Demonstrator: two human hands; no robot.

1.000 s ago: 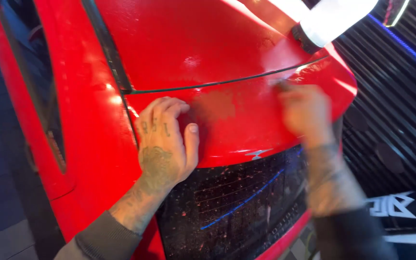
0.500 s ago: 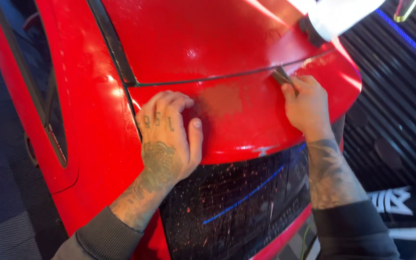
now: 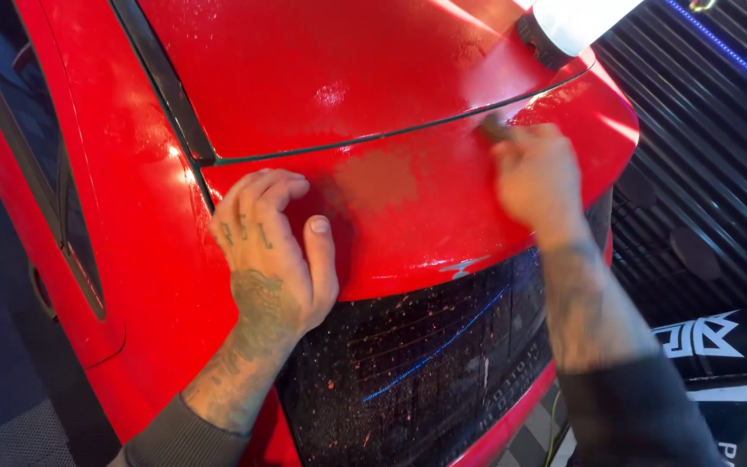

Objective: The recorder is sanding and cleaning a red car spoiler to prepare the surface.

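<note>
A wet red car nose (image 3: 443,216) fills the view, with a dark seam running between the hood and the bumper. My left hand (image 3: 274,255) presses flat on the red bumper panel just below the seam, fingers together. My right hand (image 3: 538,177) is blurred and grips a small dark tool (image 3: 493,130) whose tip touches the panel close to the seam. A dull patch (image 3: 378,180) lies on the red surface between my two hands.
Below the bumper is a black mesh grille (image 3: 425,363) speckled with red flecks, with a small silver emblem (image 3: 464,266) above it. A white object (image 3: 577,22) rests on the hood at the top right. Dark ribbed flooring (image 3: 702,156) lies to the right.
My right hand has slid with the tool along the panel below the seam and is now motion-blurred. My left hand has stayed pressed in the same place.
</note>
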